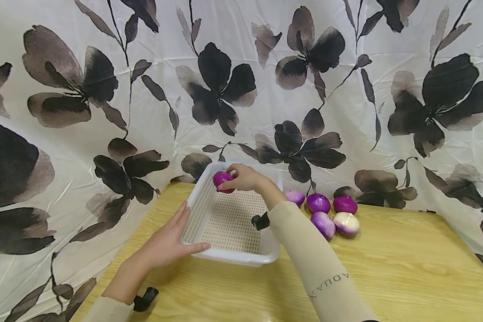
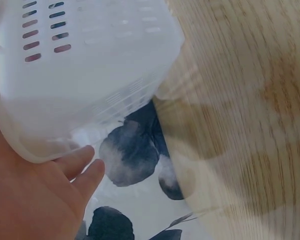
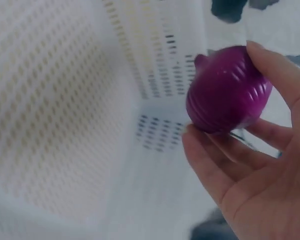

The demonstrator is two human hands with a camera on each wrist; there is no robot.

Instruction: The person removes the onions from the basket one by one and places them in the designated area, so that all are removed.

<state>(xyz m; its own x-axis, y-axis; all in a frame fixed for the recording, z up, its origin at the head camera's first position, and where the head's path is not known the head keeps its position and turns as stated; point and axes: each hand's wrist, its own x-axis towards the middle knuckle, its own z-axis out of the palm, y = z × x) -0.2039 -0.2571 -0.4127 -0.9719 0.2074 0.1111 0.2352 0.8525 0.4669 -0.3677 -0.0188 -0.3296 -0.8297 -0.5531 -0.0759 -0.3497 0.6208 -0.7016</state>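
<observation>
Right hand [image 1: 244, 178] pinching purple onion [image 1: 223, 181] over far corner of white basket [image 1: 209, 197]. Left hand [image 1: 172, 239] flat, fingers straight, against basket's near-left wall. Five onions [image 1: 331, 213] on worktop [image 1: 406, 268] beside basket.

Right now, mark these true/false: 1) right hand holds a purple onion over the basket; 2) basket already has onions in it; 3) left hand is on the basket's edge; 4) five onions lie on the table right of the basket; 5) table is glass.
1) True: the right hand pinches the purple onion over the white basket.
2) False: its mesh floor shows none.
3) True: the left hand rests on its near left rim.
4) True: five onions.
5) False: the table is light wood.
</observation>
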